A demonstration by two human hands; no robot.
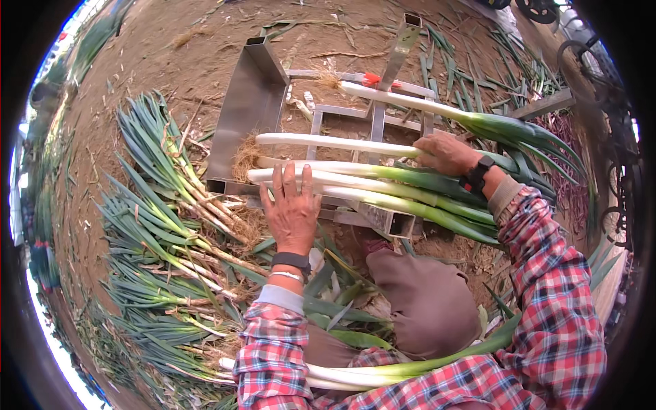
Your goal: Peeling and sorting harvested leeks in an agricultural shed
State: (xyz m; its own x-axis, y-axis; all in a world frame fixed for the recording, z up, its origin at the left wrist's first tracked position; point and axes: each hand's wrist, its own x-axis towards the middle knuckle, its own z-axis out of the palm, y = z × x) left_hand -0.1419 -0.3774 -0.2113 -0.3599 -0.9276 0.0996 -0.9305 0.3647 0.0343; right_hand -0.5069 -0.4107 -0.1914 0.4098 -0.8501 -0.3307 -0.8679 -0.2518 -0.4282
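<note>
My left hand lies palm down with fingers apart across the white shafts of several long green onions, near their root ends. Farther right, my right hand has its fingers around a white-stemmed onion, where the shaft turns green. Its stringy roots reach toward an upright metal plate at the left. These onions rest side by side on a low metal frame. A separate onion lies across the frame's far side, beside a post with a red tie.
Bundles of untrimmed green onions with roots are heaped on the soil at my left. More onions lie across my lap. Cut leaves litter the ground beyond the frame. My bent knee is close to its near side.
</note>
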